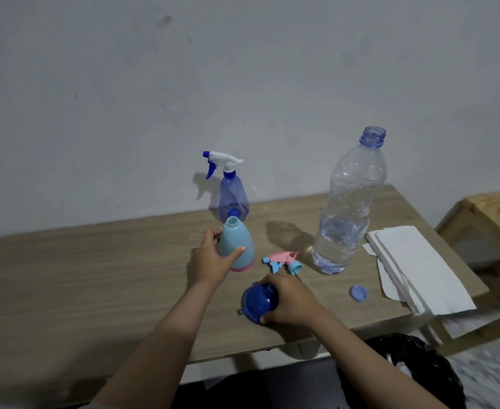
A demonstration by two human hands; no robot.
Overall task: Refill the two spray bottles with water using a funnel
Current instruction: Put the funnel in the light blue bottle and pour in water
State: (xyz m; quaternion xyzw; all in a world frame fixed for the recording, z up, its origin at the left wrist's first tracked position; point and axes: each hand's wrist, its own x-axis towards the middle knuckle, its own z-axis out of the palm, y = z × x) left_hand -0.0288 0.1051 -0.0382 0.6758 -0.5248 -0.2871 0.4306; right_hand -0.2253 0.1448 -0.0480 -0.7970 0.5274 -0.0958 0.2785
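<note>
My left hand (214, 258) grips a light blue spray bottle (238, 246) with a pink base, standing uncapped on the wooden table (95, 276). Its pink and blue spray head (282, 261) lies on the table to its right. My right hand (293, 299) holds a dark blue funnel (260, 302) lying on the table near the front edge. Behind the light blue bottle stands a transparent blue spray bottle (232, 199) with its white trigger head on. A large clear water bottle (346, 208), open and partly filled, stands at the right.
The water bottle's blue cap (359, 293) lies on the table in front of it. A stack of white paper towels (416, 267) overhangs the table's right end. A black bin (414, 373) sits below, and a wooden stand (490, 211) is at far right.
</note>
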